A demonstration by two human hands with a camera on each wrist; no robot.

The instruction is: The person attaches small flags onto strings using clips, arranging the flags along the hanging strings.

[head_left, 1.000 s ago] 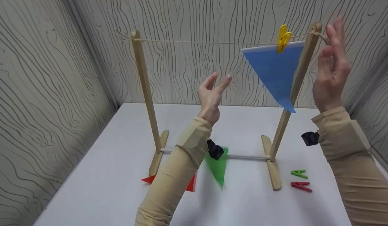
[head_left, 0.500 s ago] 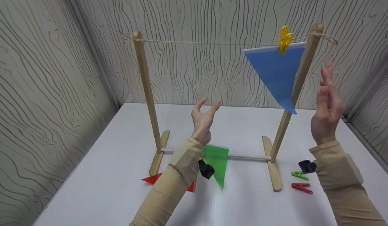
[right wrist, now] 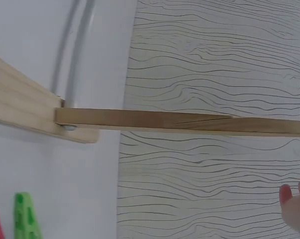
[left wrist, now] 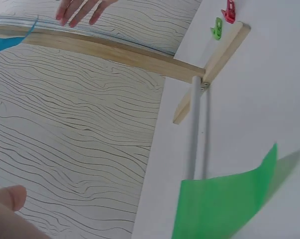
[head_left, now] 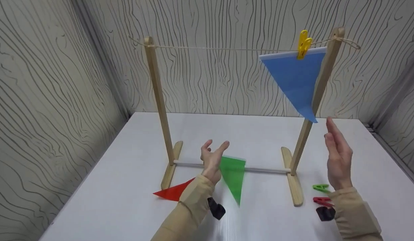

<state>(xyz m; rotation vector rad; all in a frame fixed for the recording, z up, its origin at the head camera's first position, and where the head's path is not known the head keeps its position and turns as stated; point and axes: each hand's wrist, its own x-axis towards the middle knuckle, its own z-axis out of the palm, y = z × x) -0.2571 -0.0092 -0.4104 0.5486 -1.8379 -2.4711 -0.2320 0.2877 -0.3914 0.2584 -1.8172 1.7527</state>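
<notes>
My left hand [head_left: 212, 162] is in the air beside the green pennant [head_left: 234, 177], thumb and fingers spread, holding nothing. The green pennant lies over the stand's white crossbar [head_left: 267, 170]. Partly behind my left forearm is a red pennant [head_left: 173, 193] on the table. To the right of the stand, my right hand [head_left: 339, 157] is raised with straight fingers and nothing in it. Close to its wrist lie a green clothespin [head_left: 321, 187] and a red clothespin [head_left: 322, 201]. A yellow clothespin [head_left: 303, 47] clips a blue pennant [head_left: 295, 78] to the string [head_left: 207, 48].
Two wooden posts carry the string, the left post [head_left: 160, 100] and the right post [head_left: 324, 80]. Their wooden feet, such as the right foot [head_left: 294, 187], rest on the white table [head_left: 120, 187]. Patterned panels [head_left: 227, 20] close off the back and sides.
Both hands have come down, the right one from beside the top of the right post, the left from mid-height. The blue pennant still hangs in its clothespin.
</notes>
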